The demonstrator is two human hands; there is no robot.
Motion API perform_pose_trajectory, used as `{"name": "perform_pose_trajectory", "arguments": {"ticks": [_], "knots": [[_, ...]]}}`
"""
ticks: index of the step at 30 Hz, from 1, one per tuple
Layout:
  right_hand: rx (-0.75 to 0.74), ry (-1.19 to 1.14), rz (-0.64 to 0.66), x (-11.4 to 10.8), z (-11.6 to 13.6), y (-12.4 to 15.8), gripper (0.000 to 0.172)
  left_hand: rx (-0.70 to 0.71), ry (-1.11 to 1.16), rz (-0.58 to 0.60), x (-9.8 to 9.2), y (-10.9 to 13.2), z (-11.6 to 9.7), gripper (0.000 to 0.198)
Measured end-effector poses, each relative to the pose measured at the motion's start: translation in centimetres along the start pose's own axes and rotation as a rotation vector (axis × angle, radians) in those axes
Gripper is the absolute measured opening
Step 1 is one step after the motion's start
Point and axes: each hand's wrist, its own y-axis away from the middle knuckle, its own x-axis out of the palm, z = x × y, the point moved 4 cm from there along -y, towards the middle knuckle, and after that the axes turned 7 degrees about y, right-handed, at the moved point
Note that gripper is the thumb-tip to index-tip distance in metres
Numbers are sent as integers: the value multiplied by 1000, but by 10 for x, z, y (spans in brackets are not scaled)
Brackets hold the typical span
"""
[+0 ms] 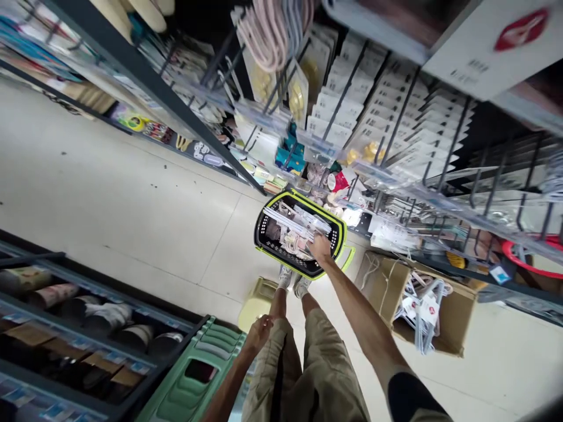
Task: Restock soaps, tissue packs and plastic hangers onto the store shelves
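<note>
A black shopping basket with a lime-green rim [263,250] stands on the floor in front of my feet. Packaged goods and long white flat packs [288,221] lie inside it. My right hand [321,247] reaches into its right side, with the fingers closed on the near end of the white packs. Beside my left knee hangs my left hand [259,332], its fingers curled together; whatever it may hold is too small to make out.
Hook racks of carded goods [338,111] run along the top. A cardboard box [457,319] of hangers stands right of my legs. At lower left are a green plastic stool [193,375], a yellow stool [258,302] and a low shelf [88,310]. Pale tiled floor [176,223] lies between.
</note>
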Motion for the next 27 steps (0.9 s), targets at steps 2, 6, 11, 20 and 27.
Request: {"name": "perform_pose_trajectory", "arguments": {"ticks": [2,6,11,20,27], "knots": [[-69,10,-48,-45,2,26,43,36,11,-31,-18,10,-12,49],[-180,30,-151,-119,22,132,37,269,0,-180,-72,40,-72,53],[-292,57,-274,-195,40,317,27,1066,-448,-493,-146,124,-224,60],[-445,66,-508,-308,38,569,47,1142,-949,-270,-174,284,-382,32],[-96,-194,-830,-261,-88,608,80,1002,-679,-54,-175,336,-407,27]]}}
